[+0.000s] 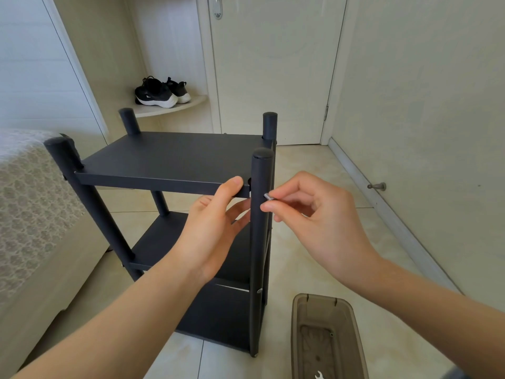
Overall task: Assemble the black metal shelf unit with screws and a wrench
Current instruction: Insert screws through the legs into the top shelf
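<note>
The black metal shelf unit [175,157] stands upright on the tiled floor, with several round posts and three shelves. My left hand [216,228] grips the front edge of the top shelf near the front right post [259,242], thumb on top and fingers underneath. My right hand [308,214] pinches a small silver screw [268,196] and holds its tip against the right side of that post, level with the top shelf. A small silver wrench [319,375] lies in the brown tray at the bottom edge.
A brown translucent plastic tray [297,337] sits on the floor right of the shelf unit. A bed with a patterned cover [30,203] is close on the left. Behind are a closed door [273,69], a corner shelf with black sneakers [159,91], and a wall doorstop [378,186].
</note>
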Demonstrator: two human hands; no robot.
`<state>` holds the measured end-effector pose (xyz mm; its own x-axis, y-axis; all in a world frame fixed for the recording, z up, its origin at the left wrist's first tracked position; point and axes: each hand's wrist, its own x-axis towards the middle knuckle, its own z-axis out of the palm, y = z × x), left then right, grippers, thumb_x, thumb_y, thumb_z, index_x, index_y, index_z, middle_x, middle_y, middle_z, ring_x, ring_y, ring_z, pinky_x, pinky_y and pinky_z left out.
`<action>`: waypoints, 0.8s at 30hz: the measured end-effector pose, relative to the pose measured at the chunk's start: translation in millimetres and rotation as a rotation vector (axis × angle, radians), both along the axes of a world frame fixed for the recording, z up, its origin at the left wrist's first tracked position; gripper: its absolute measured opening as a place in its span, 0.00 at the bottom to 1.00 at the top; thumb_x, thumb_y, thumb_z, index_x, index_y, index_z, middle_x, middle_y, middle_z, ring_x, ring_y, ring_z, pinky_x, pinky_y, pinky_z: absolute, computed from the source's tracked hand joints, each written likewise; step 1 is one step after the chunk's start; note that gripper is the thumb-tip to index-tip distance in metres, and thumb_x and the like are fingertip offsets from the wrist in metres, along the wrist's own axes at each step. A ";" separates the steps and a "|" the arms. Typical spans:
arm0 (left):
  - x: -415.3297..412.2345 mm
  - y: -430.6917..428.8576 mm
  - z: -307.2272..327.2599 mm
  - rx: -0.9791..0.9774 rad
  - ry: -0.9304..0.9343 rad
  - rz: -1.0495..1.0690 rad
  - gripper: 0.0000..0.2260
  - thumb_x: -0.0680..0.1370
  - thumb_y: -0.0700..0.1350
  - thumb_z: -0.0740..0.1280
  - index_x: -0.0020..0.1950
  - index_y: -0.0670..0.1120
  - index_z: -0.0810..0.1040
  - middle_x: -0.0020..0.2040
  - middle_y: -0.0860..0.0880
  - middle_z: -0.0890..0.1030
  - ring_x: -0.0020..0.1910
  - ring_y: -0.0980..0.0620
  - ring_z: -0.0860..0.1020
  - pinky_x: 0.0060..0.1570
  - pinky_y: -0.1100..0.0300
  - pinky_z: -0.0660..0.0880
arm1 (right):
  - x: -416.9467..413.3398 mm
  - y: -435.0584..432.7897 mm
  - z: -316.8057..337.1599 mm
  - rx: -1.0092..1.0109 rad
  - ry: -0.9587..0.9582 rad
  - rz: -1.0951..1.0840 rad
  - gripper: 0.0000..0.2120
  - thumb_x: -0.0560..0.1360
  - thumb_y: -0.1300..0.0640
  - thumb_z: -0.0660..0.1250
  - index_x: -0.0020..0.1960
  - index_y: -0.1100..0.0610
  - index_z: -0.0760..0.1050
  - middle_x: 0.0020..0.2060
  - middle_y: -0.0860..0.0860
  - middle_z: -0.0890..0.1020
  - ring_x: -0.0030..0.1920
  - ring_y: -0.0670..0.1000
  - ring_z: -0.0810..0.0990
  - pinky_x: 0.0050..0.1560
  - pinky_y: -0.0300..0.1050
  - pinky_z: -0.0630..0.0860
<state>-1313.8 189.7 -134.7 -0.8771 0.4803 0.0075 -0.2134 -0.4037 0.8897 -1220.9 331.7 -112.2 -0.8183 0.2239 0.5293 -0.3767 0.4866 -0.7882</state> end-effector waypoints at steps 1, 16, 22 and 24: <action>-0.3 0.0 -0.2 -0.001 0.004 -0.004 0.19 0.68 0.56 0.74 0.47 0.44 0.73 0.51 0.43 0.86 0.52 0.51 0.85 0.43 0.63 0.81 | -0.2 -0.4 0.4 -0.032 -0.012 0.009 0.04 0.73 0.61 0.74 0.44 0.54 0.80 0.36 0.42 0.84 0.39 0.41 0.83 0.41 0.28 0.74; -1.4 -2.3 -1.0 -0.041 0.033 -0.010 0.24 0.67 0.58 0.74 0.51 0.44 0.71 0.43 0.48 0.84 0.52 0.53 0.85 0.45 0.63 0.81 | -7.7 -2.0 5.0 -0.034 -0.074 -0.026 0.08 0.73 0.56 0.75 0.41 0.50 0.76 0.33 0.44 0.84 0.36 0.42 0.82 0.40 0.31 0.75; -1.3 -1.6 0.0 -0.049 0.026 0.007 0.27 0.66 0.58 0.74 0.55 0.45 0.70 0.47 0.46 0.86 0.53 0.52 0.85 0.48 0.60 0.79 | -4.5 1.0 8.9 -0.030 -0.148 0.017 0.04 0.74 0.57 0.72 0.44 0.50 0.78 0.36 0.44 0.86 0.39 0.42 0.83 0.46 0.38 0.75; -2.2 -0.7 -0.9 -0.057 0.027 0.010 0.26 0.68 0.58 0.74 0.56 0.46 0.70 0.51 0.44 0.86 0.55 0.51 0.84 0.52 0.56 0.77 | -3.1 2.6 9.2 -0.013 -0.154 0.019 0.03 0.76 0.59 0.70 0.45 0.52 0.79 0.37 0.43 0.86 0.42 0.42 0.83 0.48 0.41 0.76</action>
<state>-1316.0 189.0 -135.7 -0.8817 0.4719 0.0037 -0.1856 -0.3539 0.9167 -1224.0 334.3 -103.0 -0.8938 0.2135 0.3945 -0.2599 0.4703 -0.8434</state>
